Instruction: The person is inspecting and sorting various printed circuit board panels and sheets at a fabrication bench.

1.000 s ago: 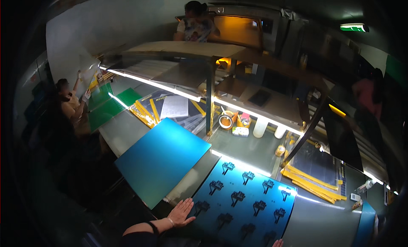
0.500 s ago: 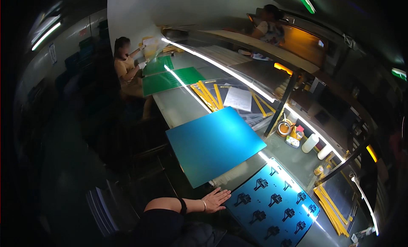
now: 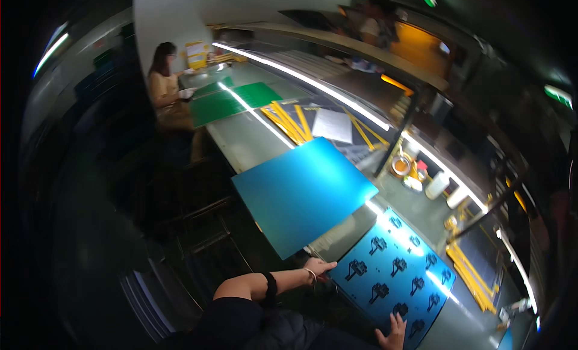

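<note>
Handling of the patterned sheet (image 3: 387, 279) looks under way rather than finished: it lies on the table (image 3: 227, 144) at the lower right, with both hands about it. Rows of dark figures already cover its visible face, while the plain sheet (image 3: 304, 196) just beyond shows none and is touched by neither hand; whether anything remains to be done to either cannot be told. The left arm comes up from the lower edge, elbow bent, the forearm running to the right with a dark band around it and a bracelet at the wrist. The left hand (image 3: 318, 268) is at the patterned sheet's left corner, thumb stretched out toward it and the other fingers mostly hidden underneath, so whether they pinch the corner cannot be told. The right hand (image 3: 394, 334) shows at the lower edge, over the near part of the same sheet, fingers spread wide and holding nothing visible; whether the tips press on the surface is unclear. Yellow strips (image 3: 471, 279) lie to the right of the patterned sheet, and a seated co-worker (image 3: 164, 88) is beside green panels (image 3: 247, 103) at the far end.
</note>
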### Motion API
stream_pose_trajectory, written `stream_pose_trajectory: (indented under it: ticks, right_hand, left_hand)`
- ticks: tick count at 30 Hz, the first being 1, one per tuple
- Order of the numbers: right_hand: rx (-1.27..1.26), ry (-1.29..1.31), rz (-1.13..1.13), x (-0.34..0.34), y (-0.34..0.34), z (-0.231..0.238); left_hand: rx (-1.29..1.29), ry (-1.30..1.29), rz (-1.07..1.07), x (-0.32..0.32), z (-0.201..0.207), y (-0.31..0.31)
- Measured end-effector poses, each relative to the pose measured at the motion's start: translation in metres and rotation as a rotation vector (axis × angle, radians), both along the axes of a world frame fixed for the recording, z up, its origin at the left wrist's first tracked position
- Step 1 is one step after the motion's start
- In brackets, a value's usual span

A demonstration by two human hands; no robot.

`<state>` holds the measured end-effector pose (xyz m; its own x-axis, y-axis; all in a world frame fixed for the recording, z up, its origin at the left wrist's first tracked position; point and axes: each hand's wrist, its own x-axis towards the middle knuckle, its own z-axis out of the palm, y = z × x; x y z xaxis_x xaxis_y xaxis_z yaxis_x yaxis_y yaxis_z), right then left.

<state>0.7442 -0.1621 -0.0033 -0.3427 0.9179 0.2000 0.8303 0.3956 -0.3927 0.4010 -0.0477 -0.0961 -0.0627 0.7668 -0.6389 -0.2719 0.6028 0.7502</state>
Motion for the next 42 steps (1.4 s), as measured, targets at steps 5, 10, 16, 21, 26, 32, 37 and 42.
stream_pose_trajectory:
  ticks: [5,10,16,21,26,32,37,42]
  right_hand:
    - [0.014,-0.226,-0.039,-0.017,0.022,0.006]
    - [0.28,-0.244,-0.111,0.011,0.023,0.017]
    - [0.591,-0.294,0.024,0.038,0.035,0.135]
    - [0.382,-0.238,0.026,0.03,0.068,0.262]
    - [0.107,-0.206,-0.17,0.051,0.184,0.281]
    - [-0.055,0.13,-0.18,0.087,0.319,0.099]
    - [-0.346,0.08,0.003,0.014,0.221,0.031]
    - [-0.825,-0.307,-0.322,0.038,0.079,-0.012]
  left_hand:
    - [0.271,-0.082,-0.328,-0.016,0.05,-0.001]
    - [0.256,-0.177,-0.479,-0.002,0.11,-0.014]
    - [0.75,0.098,-0.443,-0.006,0.099,0.038]
    - [1.125,0.865,-0.141,0.005,0.07,0.042]
    - [0.782,0.168,-0.339,0.002,0.058,0.007]
    - [0.497,0.238,-0.392,0.008,0.047,0.007]
    - [0.244,0.181,-0.336,0.0,0.053,0.006]
    - [0.297,0.228,-0.301,-0.012,-0.005,0.026]
